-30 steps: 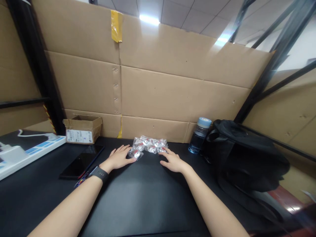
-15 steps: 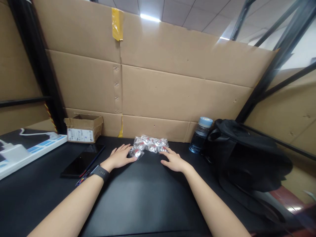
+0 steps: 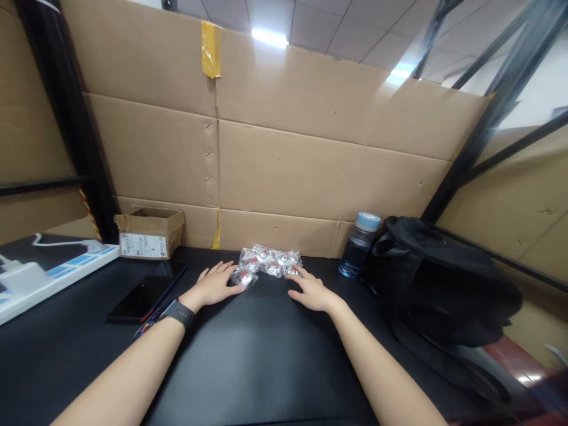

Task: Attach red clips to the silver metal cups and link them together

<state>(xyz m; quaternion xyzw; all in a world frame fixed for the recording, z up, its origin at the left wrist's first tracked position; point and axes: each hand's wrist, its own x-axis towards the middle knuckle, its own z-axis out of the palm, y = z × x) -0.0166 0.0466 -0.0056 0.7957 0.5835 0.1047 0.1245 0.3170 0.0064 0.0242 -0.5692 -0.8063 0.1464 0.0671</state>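
Note:
Several small round silvery items with red marks, each in a clear plastic wrapper (image 3: 274, 268), lie in a cluster on the black tabletop (image 3: 248, 355) before the cardboard wall. My left hand (image 3: 216, 284) rests flat at the cluster's left end, fingers spread, its thumb by the nearest wrapped item (image 3: 244, 277). At the right end, my right hand (image 3: 313, 290) lies with fingers apart, the fingertips at the rightmost wrapped item (image 3: 291, 271). Neither hand grips anything. A dark watch (image 3: 178, 313) is on my left wrist. What exactly the wrapped items are I cannot make out.
Left of my arm lie a dark phone (image 3: 146, 293), a white power strip (image 3: 66, 275) with plugs and an open cardboard box (image 3: 148, 234). A blue-capped bottle (image 3: 355, 248) and a black bag (image 3: 444, 284) stand on the right. Cardboard (image 3: 284, 177) closes off the back.
The view has tilted up very slightly. Both hands and the wrapped items keep the same places on the table.

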